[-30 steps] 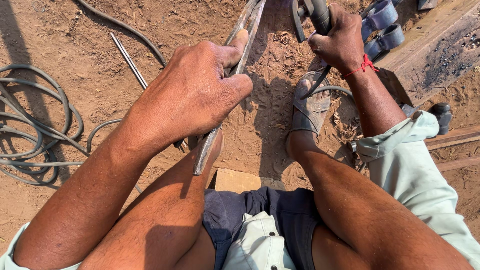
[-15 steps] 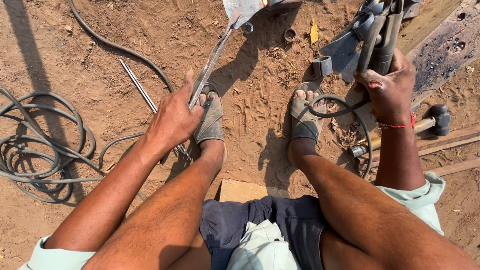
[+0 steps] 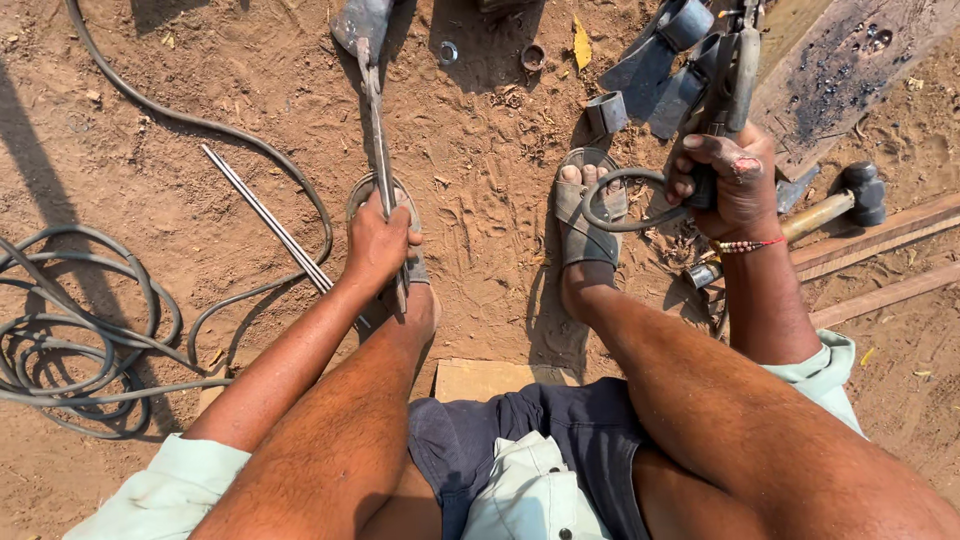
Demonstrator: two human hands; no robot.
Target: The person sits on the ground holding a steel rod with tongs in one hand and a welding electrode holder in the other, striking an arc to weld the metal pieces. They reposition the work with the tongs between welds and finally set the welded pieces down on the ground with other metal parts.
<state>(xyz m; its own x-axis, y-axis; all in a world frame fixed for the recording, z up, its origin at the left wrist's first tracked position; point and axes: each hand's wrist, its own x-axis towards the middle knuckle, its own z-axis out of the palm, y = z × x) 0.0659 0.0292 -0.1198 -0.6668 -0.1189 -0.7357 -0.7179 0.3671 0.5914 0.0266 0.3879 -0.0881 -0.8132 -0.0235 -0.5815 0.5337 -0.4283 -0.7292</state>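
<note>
Two hands were at work, seen from my head camera. My left hand (image 3: 377,243) was closed around a long flat metal bar (image 3: 378,150), fingers wrapped tight near its near end, pinning it down over my left foot. The bar ran away from me across the dirt to a wider blade-like piece (image 3: 360,25) at the far edge. My right hand (image 3: 728,180) was shut in a fist on the handle of a welding holder (image 3: 735,75), raised over the ground to the right, with its cable (image 3: 625,205) looping past my right sandal (image 3: 585,215). A short metal socket (image 3: 605,112) stood just beyond that sandal, and a hammer (image 3: 835,205) lay further right beside some wooden planks (image 3: 880,255). A thin steel rod (image 3: 265,218) and a coil of grey hose (image 3: 80,340) lay to the left.

I judged this the lining-up step: bar steadied, holder ready but apart from it. A next move would have called for keeping the bar still and swinging the holder leftward to the far joint.
</note>
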